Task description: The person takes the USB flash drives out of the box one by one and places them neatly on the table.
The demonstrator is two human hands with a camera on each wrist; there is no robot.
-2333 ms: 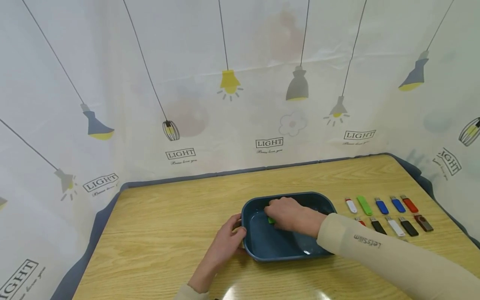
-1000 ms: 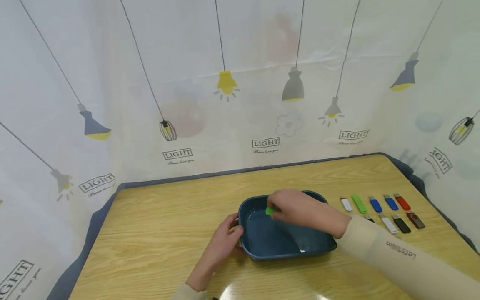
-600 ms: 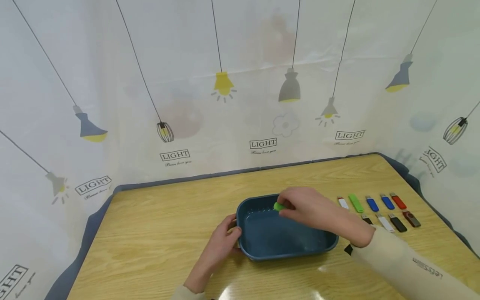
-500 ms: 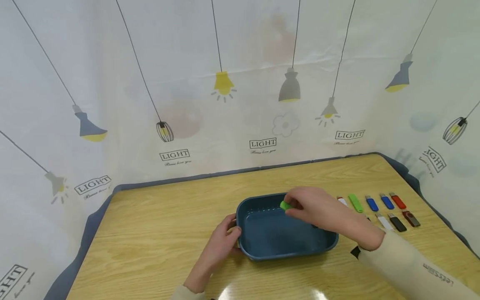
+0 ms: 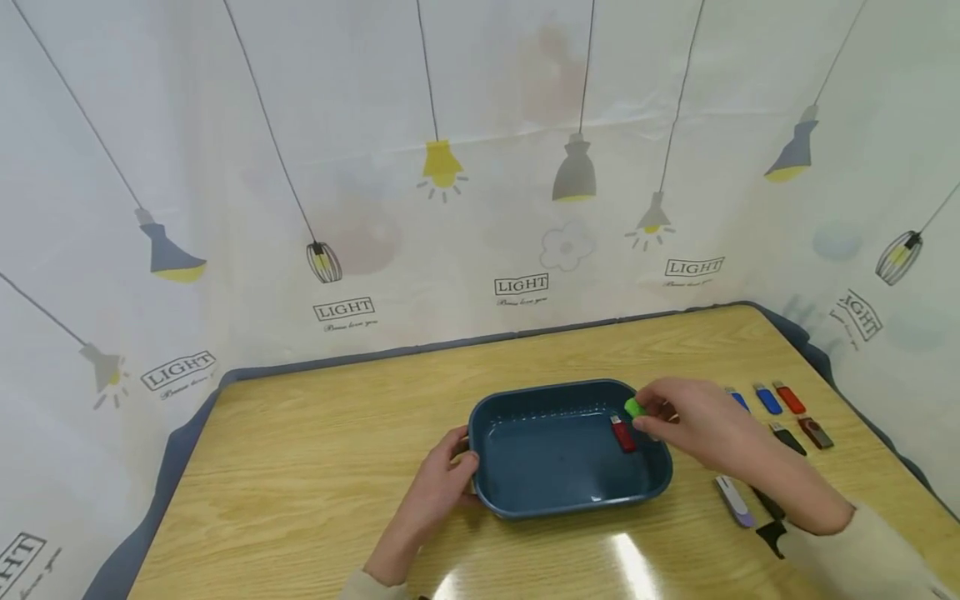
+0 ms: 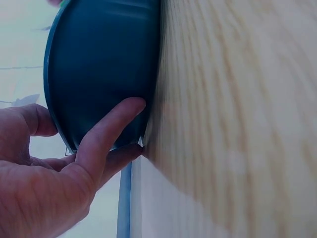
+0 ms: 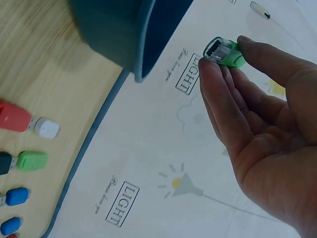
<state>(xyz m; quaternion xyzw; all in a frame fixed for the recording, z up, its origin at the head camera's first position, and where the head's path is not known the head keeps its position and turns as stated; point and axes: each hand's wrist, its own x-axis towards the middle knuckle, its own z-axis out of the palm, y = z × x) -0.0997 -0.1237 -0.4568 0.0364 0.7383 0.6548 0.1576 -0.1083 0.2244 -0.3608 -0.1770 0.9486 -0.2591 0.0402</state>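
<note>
My left hand (image 5: 438, 475) grips the left end of a dark blue tray (image 5: 555, 479), its thumb at the rim. In the left wrist view, the fingers of the left hand (image 6: 54, 183) touch the wall of the tray (image 6: 99, 59) close to the tabletop. My right hand (image 5: 693, 417) pinches a small green USB stick (image 5: 633, 407) above the tray's right end. The right wrist view shows the green USB stick (image 7: 232, 59) between thumb and fingertips, its end clear-capped. A dark red USB stick (image 5: 622, 434) lies on the tray floor below.
Right of the tray, USB sticks lie in rows: a blue one (image 5: 767, 398), a red one (image 5: 789, 397), a brown swivel one (image 5: 815, 432) and others, some hidden behind my right arm. A white and purple stick (image 5: 734, 501) lies nearer. A lamp-print curtain (image 5: 450, 292) backs the table.
My right hand has lifted the green USB stick from the tray's left part and carried it right, uncovering the dark red stick. The left hand keeps its grip on the tray.
</note>
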